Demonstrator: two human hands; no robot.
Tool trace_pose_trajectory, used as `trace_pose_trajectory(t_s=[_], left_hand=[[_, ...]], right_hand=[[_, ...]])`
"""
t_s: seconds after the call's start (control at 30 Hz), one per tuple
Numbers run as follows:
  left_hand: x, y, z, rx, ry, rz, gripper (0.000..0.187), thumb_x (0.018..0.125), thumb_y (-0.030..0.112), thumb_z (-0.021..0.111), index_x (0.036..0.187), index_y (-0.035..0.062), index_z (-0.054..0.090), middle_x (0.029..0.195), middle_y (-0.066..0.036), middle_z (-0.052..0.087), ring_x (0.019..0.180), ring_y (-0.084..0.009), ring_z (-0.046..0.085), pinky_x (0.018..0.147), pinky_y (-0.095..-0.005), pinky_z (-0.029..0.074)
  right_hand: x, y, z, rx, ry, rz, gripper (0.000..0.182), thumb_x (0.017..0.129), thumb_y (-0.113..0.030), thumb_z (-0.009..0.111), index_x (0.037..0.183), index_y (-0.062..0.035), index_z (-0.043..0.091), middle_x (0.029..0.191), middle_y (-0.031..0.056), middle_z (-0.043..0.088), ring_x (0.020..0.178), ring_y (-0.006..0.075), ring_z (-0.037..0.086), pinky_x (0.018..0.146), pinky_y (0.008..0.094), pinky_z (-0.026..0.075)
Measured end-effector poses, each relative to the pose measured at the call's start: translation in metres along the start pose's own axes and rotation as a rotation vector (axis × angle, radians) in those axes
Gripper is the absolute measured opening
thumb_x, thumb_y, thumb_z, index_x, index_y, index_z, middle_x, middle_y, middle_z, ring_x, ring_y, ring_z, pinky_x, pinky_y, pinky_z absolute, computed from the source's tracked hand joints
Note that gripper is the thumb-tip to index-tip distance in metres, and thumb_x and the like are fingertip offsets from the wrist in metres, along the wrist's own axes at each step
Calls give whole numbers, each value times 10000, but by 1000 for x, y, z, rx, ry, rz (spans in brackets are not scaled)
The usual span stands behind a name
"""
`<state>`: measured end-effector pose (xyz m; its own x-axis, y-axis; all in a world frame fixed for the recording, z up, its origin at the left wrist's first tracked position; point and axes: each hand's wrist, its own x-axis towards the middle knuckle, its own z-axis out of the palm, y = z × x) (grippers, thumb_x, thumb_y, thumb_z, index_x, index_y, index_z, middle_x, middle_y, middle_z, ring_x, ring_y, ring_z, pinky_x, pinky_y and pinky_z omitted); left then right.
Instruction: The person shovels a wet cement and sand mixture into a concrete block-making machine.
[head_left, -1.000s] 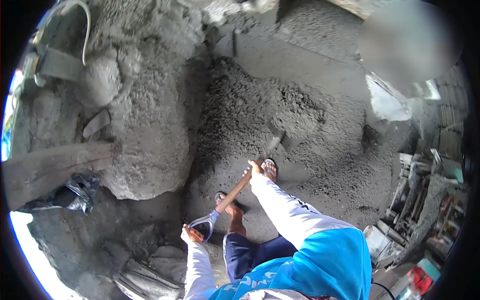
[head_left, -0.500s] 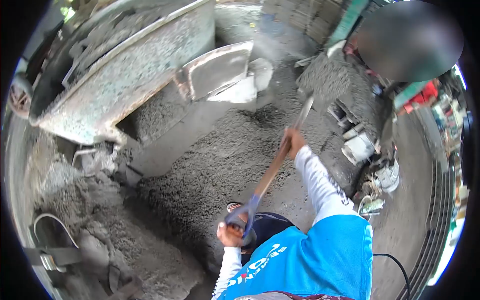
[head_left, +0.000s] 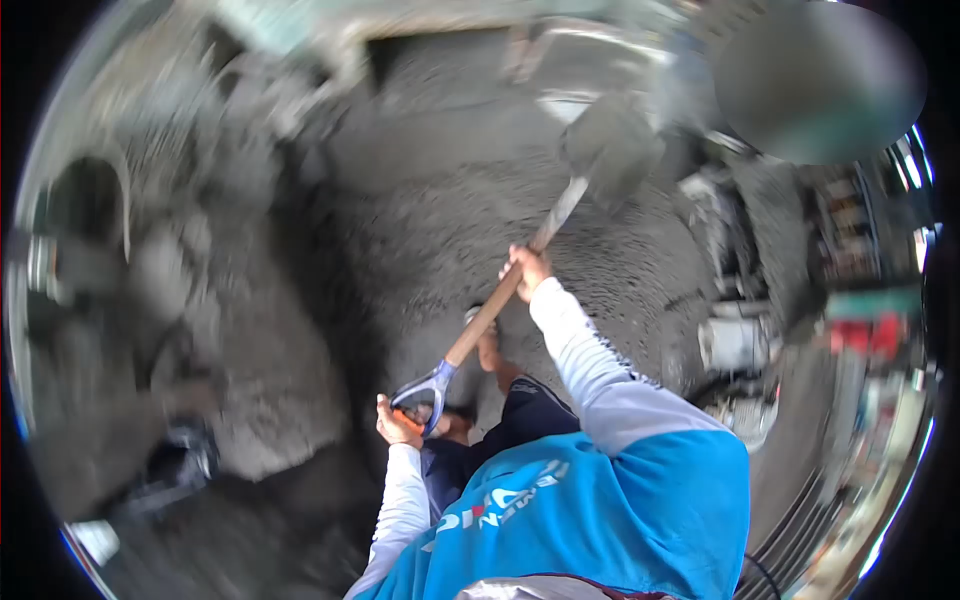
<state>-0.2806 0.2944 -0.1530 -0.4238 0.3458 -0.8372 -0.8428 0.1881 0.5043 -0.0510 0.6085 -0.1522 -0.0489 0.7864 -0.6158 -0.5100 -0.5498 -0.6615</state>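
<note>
Both my hands are on a shovel [head_left: 490, 325] with a wooden shaft and a blue-grey D-shaped handle. My left hand [head_left: 398, 424] is wrapped round the grip at the handle's end, close to my thigh. Further up, my right hand [head_left: 527, 272] closes round the shaft near the metal socket. A heap of wet grey mix [head_left: 615, 145] covers the blade, which points away from me to the upper right and hides most of the blade. Beneath the shaft spreads more of the grey mix [head_left: 610, 250] on the floor.
A worn, pale green metal trough [head_left: 290, 25] stands at the far edge. To the right are a whitish motor-like box [head_left: 735, 343] and a red object [head_left: 867, 336]. Rough grey mounds [head_left: 260, 350] rise at the left. My sandalled foot [head_left: 473, 318] stands below the shaft.
My view has turned, so the trough now sits higher and the right-hand items have shifted. The shovel, still loaded, and both hands appear further left. My grip is unchanged.
</note>
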Motion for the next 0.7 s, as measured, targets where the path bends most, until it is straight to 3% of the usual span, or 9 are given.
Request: trace_pose_trajectory(t_s=[0.13,0.17,0.2,0.23,0.27,0.3,0.5,0.6,0.7], left_hand=[[-60,-55,-192,-270,590,-250,518,830,499,655,555,204,330,466,54,277,375,-113,287,373,-303,257],[-88,-82,-246,-308,750,-278,529,814,509,665,547,208,322,458,60,271,370,-105,275,366,-308,236],[-147,-101,-295,-249,799,-280,408,798,514,675,679,164,502,563,15,430,461,-153,455,430,-341,398],[-195,-84,-248,-290,949,-110,421,799,521,658,926,126,584,741,-35,538,741,-234,604,644,-404,534],[-236,-125,-304,-178,1019,4,498,829,512,609,1126,115,565,941,-84,595,1007,-296,591,870,-449,518],[-270,-151,-359,-505,1003,-299,500,872,499,540,1193,116,555,987,-103,596,1045,-296,576,893,-470,504],[-177,-168,-345,-551,916,-73,463,892,472,522,1131,79,575,833,-65,539,827,-248,569,766,-446,509],[-27,-137,-240,-281,1198,-192,336,859,400,637,817,92,509,704,-13,429,567,-162,457,454,-301,417],[20,-172,-216,-252,1074,85,382,866,439,634,753,130,439,626,5,377,463,-137,377,369,-311,316]], right_hand=[[-18,288,-62,-60,-88,679,106,797,-148,650,783,-80,570,554,74,518,474,275,551,466,423,486],[-66,334,-67,-212,115,747,101,812,-145,640,789,-75,571,554,77,517,478,270,562,460,411,484],[-106,373,-78,-316,184,864,113,813,-162,640,788,-78,570,559,76,518,479,268,559,462,411,484],[-140,402,-92,-384,204,986,125,814,-179,640,788,-80,570,563,76,518,480,266,556,463,412,484],[-167,426,-106,-429,204,1073,137,815,-196,640,787,-83,569,568,75,518,480,264,553,464,413,483],[-184,439,-114,-467,210,1149,150,816,-214,640,786,-85,569,573,75,519,481,263,550,465,414,483],[-102,501,-122,-572,114,1282,232,823,-316,640,780,-100,566,602,72,521,487,251,531,471,419,482],[25,517,-85,-560,34,1289,275,826,-367,640,777,-107,565,616,70,522,489,246,522,474,422,482],[64,496,-78,-623,-105,896,259,786,-328,702,815,-104,577,648,66,539,494,229,525,456,404,471]])
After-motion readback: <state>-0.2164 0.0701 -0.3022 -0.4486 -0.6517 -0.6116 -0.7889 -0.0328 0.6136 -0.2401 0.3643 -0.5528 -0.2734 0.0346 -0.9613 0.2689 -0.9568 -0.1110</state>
